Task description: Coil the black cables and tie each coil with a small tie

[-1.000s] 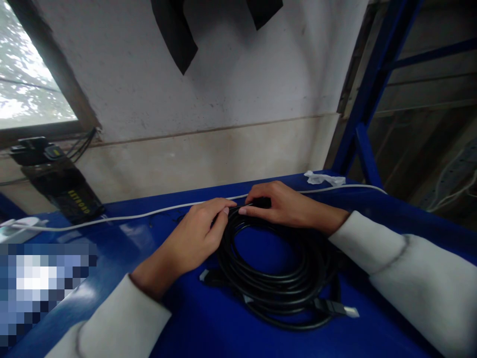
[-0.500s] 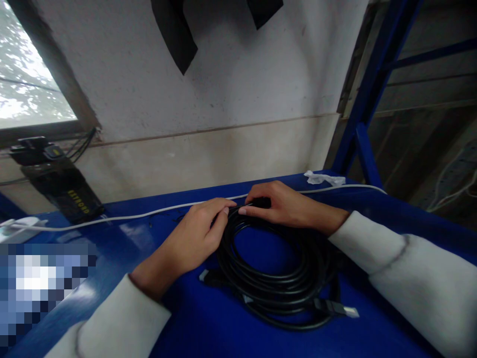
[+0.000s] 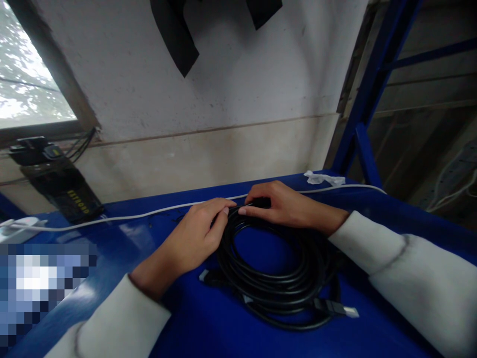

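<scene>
A thick black cable [image 3: 268, 298] lies wound in a round coil on the blue table. Its silver-tipped plug [image 3: 335, 307] points right at the near side, and a second connector [image 3: 208, 276] sticks out to the left. My left hand [image 3: 203, 226] is closed at the coil's far left edge, thumb and fingertips pinched together. Facing it, my right hand [image 3: 276, 203] pinches the far edge of the coil with thumb and index finger. A thin dark strand [image 3: 244, 205] spans the small gap between the fingertips. What the curled fingers cover is hidden.
A white cord [image 3: 145, 216] runs along the table's back edge, ending at a white power strip [image 3: 26, 226] on the left. A dark bottle [image 3: 61, 184] stands back left. Crumpled clear plastic [image 3: 324, 178] lies back right, near a blue metal frame [image 3: 363, 124].
</scene>
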{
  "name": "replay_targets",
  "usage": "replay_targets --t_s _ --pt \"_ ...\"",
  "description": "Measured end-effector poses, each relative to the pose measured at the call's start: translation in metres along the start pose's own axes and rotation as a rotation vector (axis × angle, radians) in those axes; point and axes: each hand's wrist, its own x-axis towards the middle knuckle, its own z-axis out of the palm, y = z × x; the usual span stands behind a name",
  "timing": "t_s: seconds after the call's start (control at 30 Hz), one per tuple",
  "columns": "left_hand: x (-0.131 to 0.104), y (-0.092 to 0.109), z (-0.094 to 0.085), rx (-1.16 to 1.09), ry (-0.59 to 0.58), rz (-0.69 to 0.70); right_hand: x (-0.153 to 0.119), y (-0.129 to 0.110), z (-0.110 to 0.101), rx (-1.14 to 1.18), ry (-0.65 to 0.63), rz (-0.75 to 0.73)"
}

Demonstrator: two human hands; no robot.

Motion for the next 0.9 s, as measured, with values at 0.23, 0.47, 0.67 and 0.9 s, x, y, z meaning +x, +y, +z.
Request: replay_targets --t_s 0.23,0.47,0.67,0.9 --pt "-0.0005 -0.0011 0.0006 0.017 0.007 0.002 0.0 0.0 -0.0001 0.011 -0.004 0.01" --pt "0.0 -0.002 0.0012 0.01 0.002 0.007 -0.0001 0.001 0.0 0.004 0.0 0.003" --pt "0.0 -0.0006 0.0008 0.008 0.007 0.02 0.0009 0.0005 0.0002 0.0 -0.004 0.002" --pt "-0.0004 -0.0012 0.0006 -0.002 0.002 -0.003 -0.0006 0.0001 -0.0007 -0.007 -0.004 0.004"
